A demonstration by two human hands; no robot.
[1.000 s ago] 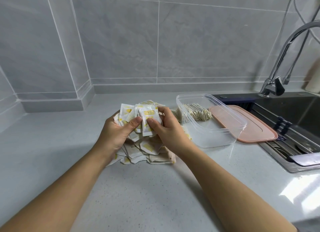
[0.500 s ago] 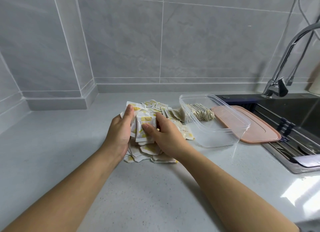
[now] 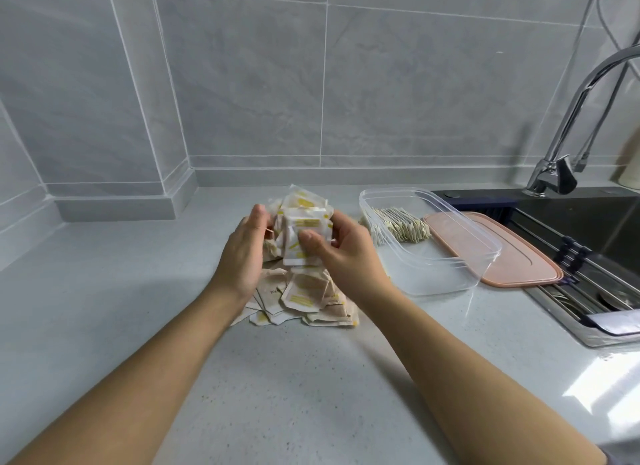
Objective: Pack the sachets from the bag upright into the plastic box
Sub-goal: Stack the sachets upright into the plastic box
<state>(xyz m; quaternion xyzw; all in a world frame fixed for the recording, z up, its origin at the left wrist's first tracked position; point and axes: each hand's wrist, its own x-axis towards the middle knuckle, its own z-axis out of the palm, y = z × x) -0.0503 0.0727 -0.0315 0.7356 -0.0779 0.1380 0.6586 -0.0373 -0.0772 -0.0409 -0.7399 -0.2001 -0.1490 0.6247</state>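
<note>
- Above the middle of the pale grey speckled counter [image 3: 311,388], between your two hands, is a stack of white-and-yellow paper sachets [image 3: 303,234], held clear of the surface with its flat face towards you.
- Your left hand [image 3: 244,253] has its fingers curved round the stack's left side. Its thumb is hidden, so you cannot tell where that sits.
- Your right hand [image 3: 343,253] grips the stack's right side, with the thumb pressed on the near face and the fingers curled behind.
- Directly below the stack, a loose pile of sachets [image 3: 304,296] lies flat and jumbled on the counter, reaching from under your left wrist to under your right one.
- Just right of your right hand stands the clear rectangular plastic box [image 3: 446,274], open at the top and set at an angle on the counter.
- In the box's far left end a row of beige sachets [image 3: 403,227] stands on edge, packed tight. The near part of the box holds nothing.
- Behind and to the right of the box, touching it, a pink plastic lid [image 3: 519,260] lies flat, partly over the edge of the dark sink [image 3: 588,229].
- A chrome tap [image 3: 568,142] rises at the sink's far side.
- The grey tiled wall [image 3: 242,83] closes off the far side and the left corner.
</note>
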